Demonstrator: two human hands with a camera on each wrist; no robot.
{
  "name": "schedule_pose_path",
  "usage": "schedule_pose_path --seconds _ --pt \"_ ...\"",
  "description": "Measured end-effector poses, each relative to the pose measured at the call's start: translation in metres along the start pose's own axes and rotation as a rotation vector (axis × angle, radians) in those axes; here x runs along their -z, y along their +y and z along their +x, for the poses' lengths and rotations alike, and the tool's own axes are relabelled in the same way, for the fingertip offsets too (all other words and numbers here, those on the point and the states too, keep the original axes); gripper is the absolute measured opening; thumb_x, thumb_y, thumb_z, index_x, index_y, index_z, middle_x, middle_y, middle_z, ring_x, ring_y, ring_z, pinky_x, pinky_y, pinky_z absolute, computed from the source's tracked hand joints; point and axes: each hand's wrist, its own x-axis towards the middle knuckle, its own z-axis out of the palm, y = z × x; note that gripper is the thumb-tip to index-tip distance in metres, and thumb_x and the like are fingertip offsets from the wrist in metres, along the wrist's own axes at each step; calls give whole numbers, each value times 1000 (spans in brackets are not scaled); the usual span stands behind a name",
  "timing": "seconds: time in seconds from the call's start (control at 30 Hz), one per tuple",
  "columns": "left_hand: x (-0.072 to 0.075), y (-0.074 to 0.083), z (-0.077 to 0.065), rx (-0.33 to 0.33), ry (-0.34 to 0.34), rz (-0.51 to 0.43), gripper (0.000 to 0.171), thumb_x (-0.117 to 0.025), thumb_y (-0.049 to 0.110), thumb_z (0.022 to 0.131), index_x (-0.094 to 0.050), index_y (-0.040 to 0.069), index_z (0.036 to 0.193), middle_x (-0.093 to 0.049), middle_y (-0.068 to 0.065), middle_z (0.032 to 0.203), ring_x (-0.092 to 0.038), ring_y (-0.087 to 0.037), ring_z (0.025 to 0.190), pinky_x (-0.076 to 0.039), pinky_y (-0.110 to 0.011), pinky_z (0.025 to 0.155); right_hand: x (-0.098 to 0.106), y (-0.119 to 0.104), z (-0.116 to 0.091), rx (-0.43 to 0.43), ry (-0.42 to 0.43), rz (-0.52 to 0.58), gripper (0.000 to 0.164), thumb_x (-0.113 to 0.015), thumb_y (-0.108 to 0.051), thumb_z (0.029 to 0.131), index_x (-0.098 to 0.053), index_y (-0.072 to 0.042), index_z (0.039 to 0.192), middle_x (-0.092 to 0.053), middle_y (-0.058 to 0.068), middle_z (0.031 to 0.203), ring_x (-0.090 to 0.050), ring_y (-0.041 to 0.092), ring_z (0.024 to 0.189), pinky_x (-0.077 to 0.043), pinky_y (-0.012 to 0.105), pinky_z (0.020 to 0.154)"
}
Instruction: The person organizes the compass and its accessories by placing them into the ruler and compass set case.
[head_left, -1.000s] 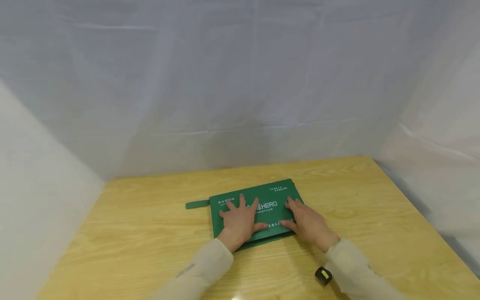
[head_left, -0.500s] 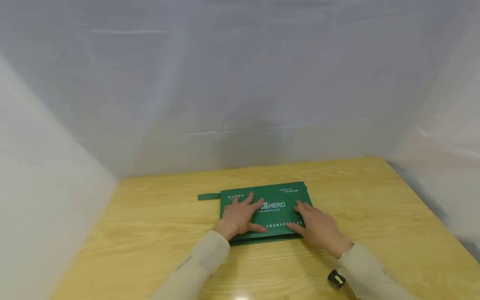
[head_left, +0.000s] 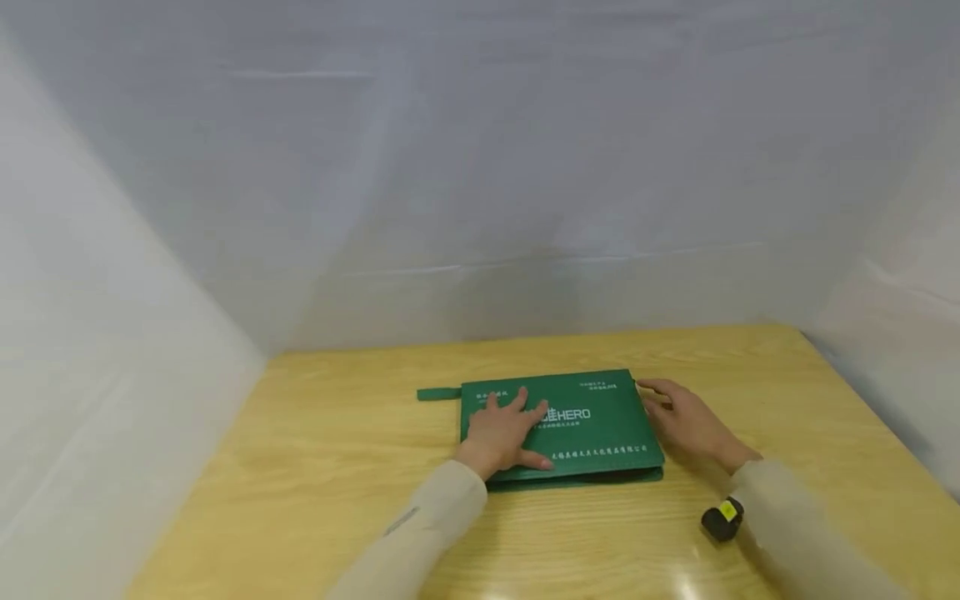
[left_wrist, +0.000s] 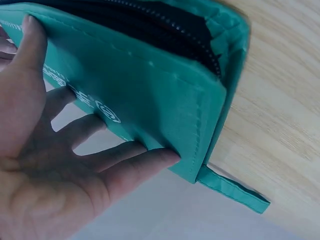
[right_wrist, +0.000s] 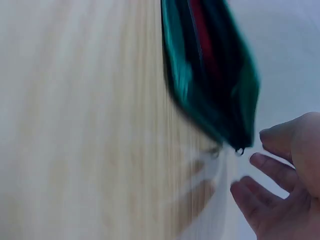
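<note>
A green zip pouch (head_left: 570,433) with white lettering, HERO among it, lies flat on the table. My left hand (head_left: 501,435) rests on its left part with fingers spread. In the left wrist view, the pouch (left_wrist: 130,80) shows a black zip (left_wrist: 170,25) along its gaping near edge, and a green strap (left_wrist: 234,191) at its side. My right hand (head_left: 693,425) is at the pouch's right end, fingers loosely bent. In the right wrist view, the right hand's fingertips (right_wrist: 257,159) are apart from a small metal ring (right_wrist: 240,151) at the pouch's corner; something red (right_wrist: 202,35) shows inside.
The wooden table (head_left: 337,483) extends around the pouch. Pale sheeting (head_left: 525,167) hangs behind the table and at both sides. A small black object with a yellow label (head_left: 723,520) is beside the right sleeve (head_left: 787,517).
My right hand has left the pouch's top and moved right to its right end. The left hand stays on the pouch. The whole scene has shifted right in the head view.
</note>
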Motion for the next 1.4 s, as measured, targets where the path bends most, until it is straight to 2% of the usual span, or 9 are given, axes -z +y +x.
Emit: schedule_pose_path --seconds 0.2,0.27,0.43,0.5,0.63,0.87,1.13,1.3,1.4 --pt "1 7 5 2 1 30 92 -58 73 72 -26 35 151 -21 -2 156 -28 -47 134 -48 -54 83 7 16 22 25 -35 -98 43 -46 -4 100 -36 14 138 -46 32 128 -54 43 107 -44 54 88" --pt "1 9 7 1 3 38 92 -57 73 72 -26 36 151 -21 -1 156 -28 -46 134 -48 -54 83 9 20 30 48 -47 -109 38 -47 -3 99 -43 15 132 -53 30 122 -57 41 104 -45 53 87" --pt "2 13 8 5 -8 45 92 -57 74 72 -26 37 150 -21 0 156 -28 -46 134 -47 -54 86 15 27 38 23 -88 -125 27 -47 -4 99 -59 10 120 -62 23 112 -59 38 102 -47 52 85" --pt "1 14 8 11 -16 46 92 -56 74 72 -26 37 150 -20 0 157 -28 -46 134 -46 -54 87 17 29 37 1 -91 -143 26 -49 -6 99 -61 9 117 -64 21 108 -60 36 99 -48 51 83" --pt "1 16 8 27 -22 55 92 -56 75 72 -25 38 150 -20 0 157 -28 -46 134 -46 -55 87 20 32 37 11 -89 -138 21 -54 -7 97 -65 5 110 -67 12 99 -62 26 88 -50 45 76" --pt "0 20 7 23 -26 63 92 -56 75 71 -25 39 150 -20 1 157 -28 -45 134 -46 -55 87 21 39 34 -22 -54 -96 16 -53 -10 99 -68 -7 94 -63 1 83 -52 16 68 -43 35 62" --pt "-1 27 13 4 -14 81 92 -55 75 71 -23 40 150 -20 2 157 -28 -44 135 -46 -54 87 31 49 22 9 -120 8 14 -45 -14 102 -54 -9 93 -58 7 85 -55 18 63 -47 33 54" --pt "-1 29 14 10 -16 77 93 -56 76 70 -24 41 150 -20 2 156 -28 -43 135 -46 -54 87 37 52 12 75 -106 -77 14 -47 -17 102 -53 -12 90 -57 1 82 -51 16 68 -43 32 59" --pt "-2 28 14 9 -22 69 93 -56 75 71 -24 40 150 -20 2 157 -28 -44 135 -46 -54 86 39 50 4 85 -101 -113 13 -48 -15 101 -53 -12 89 -55 -1 80 -49 16 70 -40 33 62"
